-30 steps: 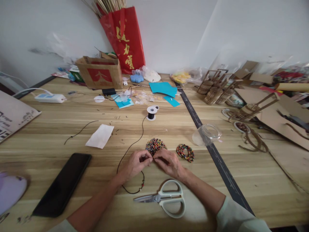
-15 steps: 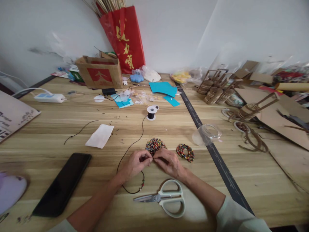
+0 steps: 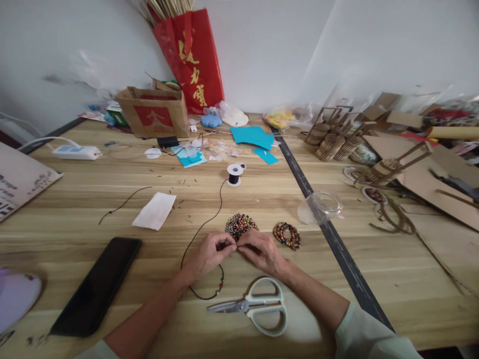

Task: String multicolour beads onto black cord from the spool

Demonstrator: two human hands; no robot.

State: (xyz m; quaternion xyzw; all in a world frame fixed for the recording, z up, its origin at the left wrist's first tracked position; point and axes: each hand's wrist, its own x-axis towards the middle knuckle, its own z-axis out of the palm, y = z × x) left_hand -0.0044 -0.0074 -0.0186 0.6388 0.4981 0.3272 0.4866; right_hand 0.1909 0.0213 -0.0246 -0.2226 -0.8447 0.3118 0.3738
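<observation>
My left hand [image 3: 209, 253] and my right hand [image 3: 259, 251] meet fingertip to fingertip on the wooden table [image 3: 112, 209], both pinched on a thin black cord [image 3: 204, 227]. The cord runs back to a small white spool [image 3: 235, 175] and loops under my left hand, where a few small beads [image 3: 220, 285] are strung on it. Just beyond my fingers lies a pile of coloured beads [image 3: 240, 225]. A finished bead bracelet [image 3: 287, 236] sits to its right.
White-handled scissors [image 3: 258, 305] lie near my wrists. A black phone [image 3: 98, 282] is at the left, a white paper scrap [image 3: 154, 211] and a loose cord piece beyond it. A clear jar [image 3: 322, 206] lies on its side at the right. Cardboard models, a box and a red bag crowd the back.
</observation>
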